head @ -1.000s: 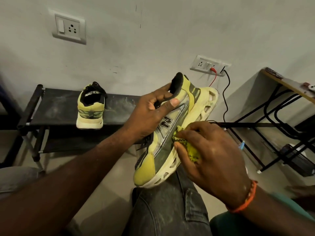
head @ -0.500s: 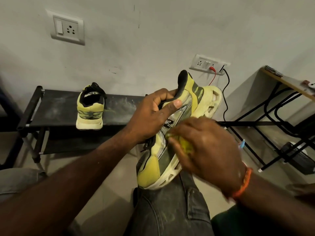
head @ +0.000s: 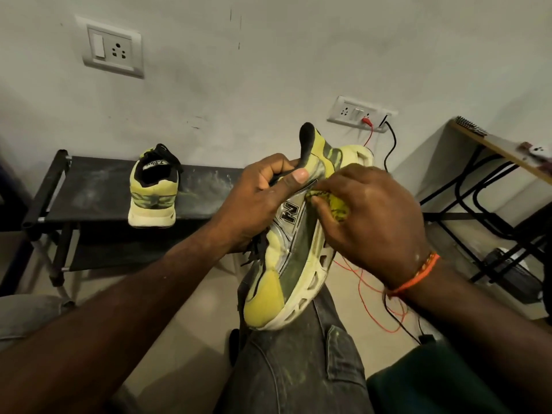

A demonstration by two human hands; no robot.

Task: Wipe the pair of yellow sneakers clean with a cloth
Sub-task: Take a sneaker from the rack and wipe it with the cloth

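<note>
- On the person's raised knee (head: 298, 354), in grey dusty jeans, one yellow sneaker (head: 286, 264) rested toe-down on its side, its heel lifted toward the wall and its pale cut-out sole turned to the right.
- The left hand (head: 260, 201) gripped that sneaker at the collar, fingers curled into the opening and the thumb laid flat along the upper.
- The right hand (head: 376, 222) pinched one bunched yellow cloth (head: 336, 204) between thumb and curled fingers and pressed it on the sneaker's side panel, just right of the black letter logo.
- One orange thread band (head: 418, 273) circled the right wrist.
- The second sneaker (head: 153, 192) stood upright, heel toward the camera, on the top shelf of one black rack (head: 89, 189) against the wall, well apart from the held one.
- That made two sneakers, one cloth and two hands at work.
- Two socket plates were on the wall: one upper left (head: 112, 47), one lower right (head: 358, 113) with a red lead and a black lead plugged in.
- One black-framed table (head: 504, 150) stood at the right, and loose red wire (head: 376, 297) lay on the floor beneath.
</note>
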